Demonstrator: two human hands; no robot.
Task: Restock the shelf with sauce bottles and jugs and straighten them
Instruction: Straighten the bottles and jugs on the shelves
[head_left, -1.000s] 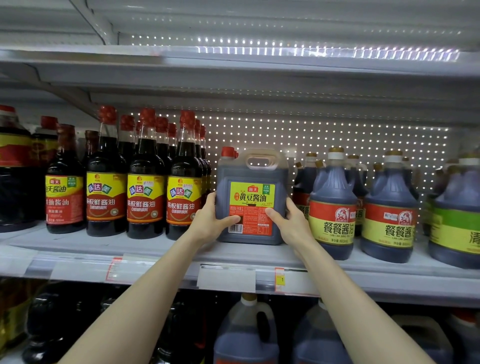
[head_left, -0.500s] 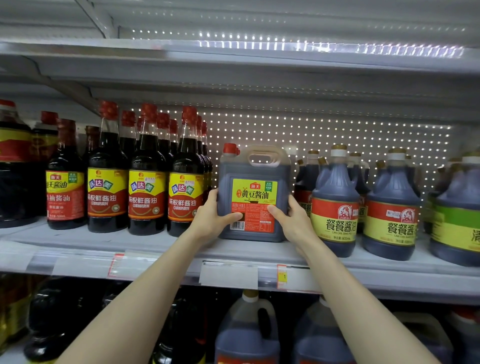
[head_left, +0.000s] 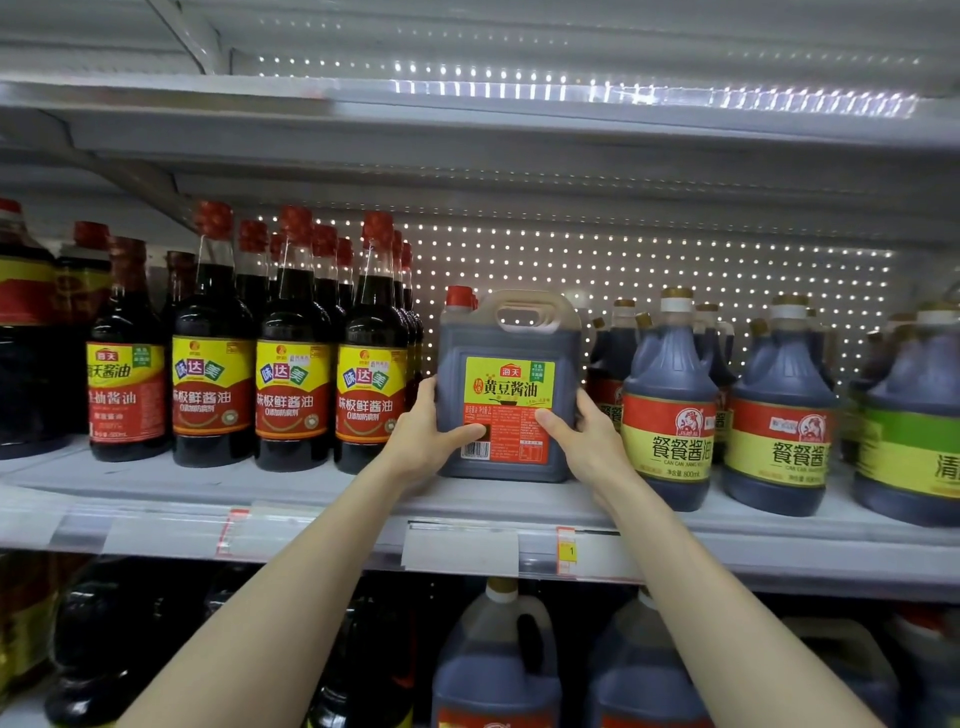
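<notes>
Here, jug (head_left: 509, 384): upright on shelf (head_left: 311, 488), label forward.
Left hand (head_left: 421, 441): grasping jug's 9 o'clock side.
Right hand (head_left: 592, 447): grasping its 3 o'clock side.

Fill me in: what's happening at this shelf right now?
A person grips a square jug of dark sauce with both hands: the left hand on its left side and the right hand on its right, thumbs across the front label. The jug stands upright, label facing out, and seems to rest on the shelf. It sits in the gap between the tall red-capped bottles and the round jugs.
</notes>
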